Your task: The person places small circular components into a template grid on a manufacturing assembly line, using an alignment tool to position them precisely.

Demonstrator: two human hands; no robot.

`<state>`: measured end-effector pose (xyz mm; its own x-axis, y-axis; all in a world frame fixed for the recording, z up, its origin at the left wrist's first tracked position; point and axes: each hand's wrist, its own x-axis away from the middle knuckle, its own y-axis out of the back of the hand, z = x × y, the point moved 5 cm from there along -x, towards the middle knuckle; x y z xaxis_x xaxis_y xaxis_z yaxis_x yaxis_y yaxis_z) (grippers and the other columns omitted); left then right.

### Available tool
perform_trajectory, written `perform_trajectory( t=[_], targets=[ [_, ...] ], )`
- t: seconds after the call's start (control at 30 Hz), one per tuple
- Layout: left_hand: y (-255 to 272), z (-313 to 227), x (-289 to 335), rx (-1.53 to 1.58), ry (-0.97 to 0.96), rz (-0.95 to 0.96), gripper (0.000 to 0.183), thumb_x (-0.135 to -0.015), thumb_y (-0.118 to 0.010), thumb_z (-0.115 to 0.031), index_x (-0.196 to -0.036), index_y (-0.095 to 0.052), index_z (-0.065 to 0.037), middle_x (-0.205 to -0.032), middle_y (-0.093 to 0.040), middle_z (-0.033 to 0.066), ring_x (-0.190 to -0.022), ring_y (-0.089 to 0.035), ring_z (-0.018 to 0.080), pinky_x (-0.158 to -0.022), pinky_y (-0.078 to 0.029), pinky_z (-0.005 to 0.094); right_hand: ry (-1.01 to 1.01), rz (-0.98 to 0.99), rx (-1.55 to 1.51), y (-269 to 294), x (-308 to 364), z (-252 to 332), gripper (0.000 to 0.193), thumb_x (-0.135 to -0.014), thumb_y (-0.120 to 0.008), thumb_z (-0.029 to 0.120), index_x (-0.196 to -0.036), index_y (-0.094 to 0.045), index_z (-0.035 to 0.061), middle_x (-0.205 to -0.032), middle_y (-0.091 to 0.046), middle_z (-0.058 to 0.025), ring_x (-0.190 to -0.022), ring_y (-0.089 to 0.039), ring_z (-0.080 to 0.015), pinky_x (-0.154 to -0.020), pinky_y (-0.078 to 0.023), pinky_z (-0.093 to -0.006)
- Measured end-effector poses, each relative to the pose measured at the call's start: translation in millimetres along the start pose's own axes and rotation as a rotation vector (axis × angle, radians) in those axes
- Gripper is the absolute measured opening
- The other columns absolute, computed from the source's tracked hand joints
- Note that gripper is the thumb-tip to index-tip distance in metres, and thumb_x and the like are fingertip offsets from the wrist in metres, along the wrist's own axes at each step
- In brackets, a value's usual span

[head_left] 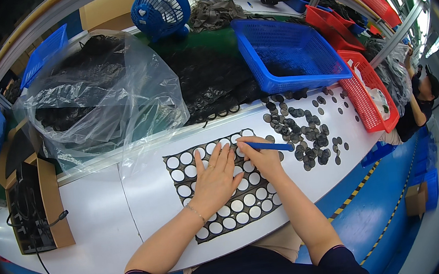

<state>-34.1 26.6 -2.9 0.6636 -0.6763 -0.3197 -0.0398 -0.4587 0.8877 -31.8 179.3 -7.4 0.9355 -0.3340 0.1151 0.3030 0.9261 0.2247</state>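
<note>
1. We are looking down at a long white table (94, 205), curved by the lens, where a person in a dark shirt is working.
2. A dark sheet (180, 183) is lying flat at the table's near edge, in front of the person, showing rows of white circles; we are not managing to tell whether these are holes or discs.
3. The left hand (214, 178) is resting palm down on the sheet, fingers spread, grasping nothing.
4. The right hand (262, 159) is pinching a slim blue tool (272, 145) over the sheet's upper right part.
5. Dark discs (306, 140) are lying scattered and heaped to the right of the sheet.
6. Behind, we are finding a clear plastic bag (138, 92) with dark stuff inside, a blue fan (160, 11) and a blue basket (305, 79); a red basket (363, 112) is standing at the right.
7. At the left, an open cardboard box (58, 220) is holding a black object and cables.
8. Beyond the table, a blue floor (339, 188) is showing yellow-and-black striped tape (355, 189), and a co-worker (416, 109) in dark clothing is appearing at the far right.
</note>
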Motion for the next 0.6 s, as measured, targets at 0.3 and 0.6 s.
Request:
perform_trajectory(
  t=[0.3,0.6],
  targets=[
    [-0.3,-0.7,-0.2,0.0,-0.017,-0.042,0.057,-0.088,-0.064,-0.036,-0.127,-0.054,0.004,-0.139,-0.048,0.0166,-0.136,-0.038,0.0292,-0.108,-0.018,0.0657,0.043,0.003,0.039,1.0,-0.9,2.1,0.025,-0.09,-0.067,0.019,-0.105,-0.069,0.0002,-0.085,-0.065,-0.0054,-0.067,-0.059,-0.0097,-0.06,-0.048,-0.0217],
    [-1.7,-1.9,-1.2,0.023,-0.013,-0.026,0.058,-0.087,-0.064,-0.035,-0.128,-0.054,0.004,-0.14,-0.047,0.0176,-0.136,-0.038,0.0301,-0.108,-0.017,0.0669,0.167,-0.039,0.159,-0.2,-1.6,-0.5,0.019,-0.087,-0.068,0.015,-0.101,-0.07,0.0017,-0.093,-0.068,-0.0084,-0.078,-0.063,-0.0154,-0.065,-0.049,-0.0267]
  ],
)
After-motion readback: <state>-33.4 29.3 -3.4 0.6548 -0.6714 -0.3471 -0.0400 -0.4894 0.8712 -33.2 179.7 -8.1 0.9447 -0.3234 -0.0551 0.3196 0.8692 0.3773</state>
